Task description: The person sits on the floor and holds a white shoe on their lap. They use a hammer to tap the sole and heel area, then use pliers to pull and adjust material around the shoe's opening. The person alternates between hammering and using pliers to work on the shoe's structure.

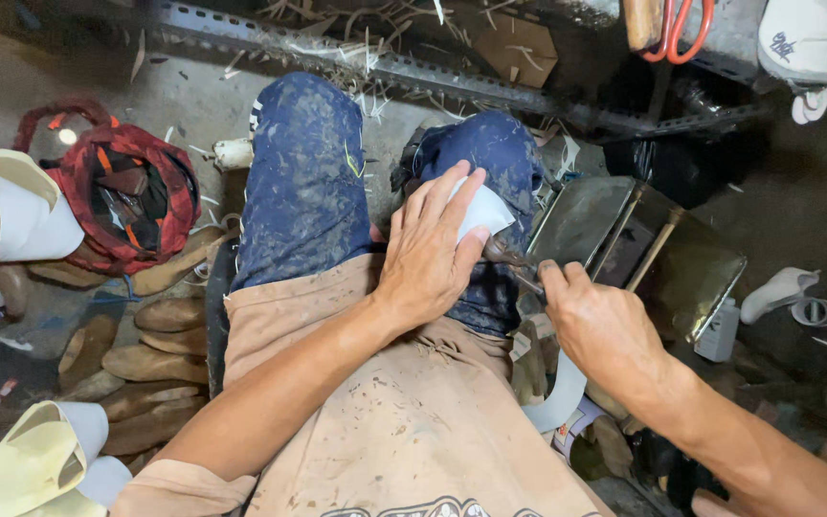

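I see left hand (pixel 430 251) flat, fingers spread, pinning pale white sheet piece (pixel 483 213) on knee — right hand (pixel 597 324) clenched on thin dark metal tool (pixel 512 260), tip just right of pinning fingers, shaft slanting toward sheet.

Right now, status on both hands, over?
Left hand flat on white sheet piece over knee. Right hand grips small tool at the piece's edge. Nothing between them.

Your left hand (pixel 428 251) presses a white sheet (pixel 483 213) flat on your knee; your right hand (pixel 597 323), just beside it, grips a small tool (pixel 511 258) touching the sheet's edge.
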